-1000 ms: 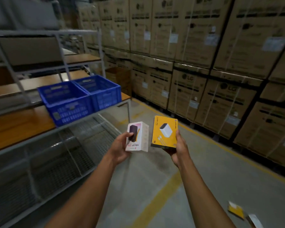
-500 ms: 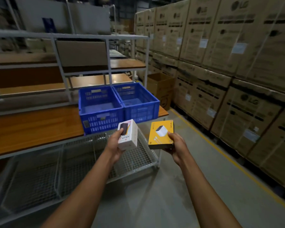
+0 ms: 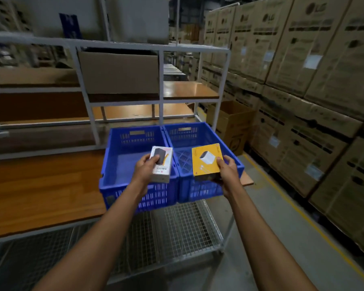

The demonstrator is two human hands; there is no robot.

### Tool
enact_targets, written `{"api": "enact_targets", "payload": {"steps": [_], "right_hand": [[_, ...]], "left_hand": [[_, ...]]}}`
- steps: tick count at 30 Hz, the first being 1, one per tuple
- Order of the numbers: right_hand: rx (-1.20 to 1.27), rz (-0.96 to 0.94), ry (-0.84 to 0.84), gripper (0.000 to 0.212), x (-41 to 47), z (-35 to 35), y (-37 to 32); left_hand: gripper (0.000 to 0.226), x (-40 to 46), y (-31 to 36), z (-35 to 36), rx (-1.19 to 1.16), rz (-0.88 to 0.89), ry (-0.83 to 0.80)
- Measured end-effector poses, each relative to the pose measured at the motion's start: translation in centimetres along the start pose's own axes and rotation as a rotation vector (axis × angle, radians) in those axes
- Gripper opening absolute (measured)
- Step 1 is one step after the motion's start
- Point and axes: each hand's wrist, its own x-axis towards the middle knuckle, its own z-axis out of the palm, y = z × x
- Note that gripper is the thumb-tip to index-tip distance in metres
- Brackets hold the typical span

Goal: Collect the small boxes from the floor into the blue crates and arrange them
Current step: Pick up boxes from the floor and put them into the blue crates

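Observation:
Two blue crates stand side by side on a wooden shelf: the left crate (image 3: pixel 118 160) and the right crate (image 3: pixel 200 194). Both look empty inside. My left hand (image 3: pixel 144 168) grips a small white box (image 3: pixel 163 164) with a dark product picture, held over the left crate's right side. My right hand (image 3: pixel 228 171) grips a yellow box (image 3: pixel 206 162) with a white charger pictured, held over the right crate's front part.
The wooden shelf (image 3: pixel 40 192) sits in a white metal rack (image 3: pixel 84 85) with a wire-mesh shelf (image 3: pixel 177 232) below. Stacked large cardboard cartons (image 3: pixel 303 80) wall the right side. An open cardboard box (image 3: pixel 231 122) stands behind the crates. A yellow floor line (image 3: pixel 315 229) runs along the cartons.
I have come closer to the rack. Both hands have carried their boxes forward, from in front of the crates to above them.

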Motion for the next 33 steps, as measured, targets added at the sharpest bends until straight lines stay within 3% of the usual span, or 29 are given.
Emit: {"api": "enact_targets", "payload": {"steps": [5,8,14,15,18,21,26,29,33], "right_hand": [[-0.213,-0.016,0.016,0.050,9.3,3.5,-0.9],[-0.372,0.014,-0.016,0.057,14.2,5.0,-0.4],[-0.774,0.208,-0.300,0.075,21.9,6.8,3.5],[-0.830,0.230,-0.366,0.071,22.2,7.1,3.9],[-1.116,0.259,-0.621,0.037,23.3,7.4,4.5],[-1.358,0.054,-0.615,0.060,24.8,7.3,3.7],[-1.151,-0.152,-0.505,0.048,24.7,6.8,0.2],[-1.059,-0.253,-0.395,0.043,22.2,5.5,-1.0],[-1.000,-0.403,-0.131,0.036,17.6,2.0,-1.3]], "left_hand": [[0.045,8.5,0.5,-0.4,0.199,-0.088,0.158],[0.036,12.2,-1.0,-0.4,0.306,-0.170,0.192],[0.078,21.6,-8.8,-2.8,0.472,-0.408,0.204],[0.073,21.1,-8.5,-2.1,0.506,-0.463,0.178],[0.028,17.2,-4.8,0.9,0.701,-0.535,0.044],[0.023,18.1,-3.9,1.3,0.738,-0.393,0.183],[0.018,20.4,-0.5,4.0,0.651,-0.160,0.245],[0.022,18.9,2.2,8.5,0.648,0.049,0.180],[0.019,15.2,3.2,15.2,0.658,0.206,-0.076]]}}
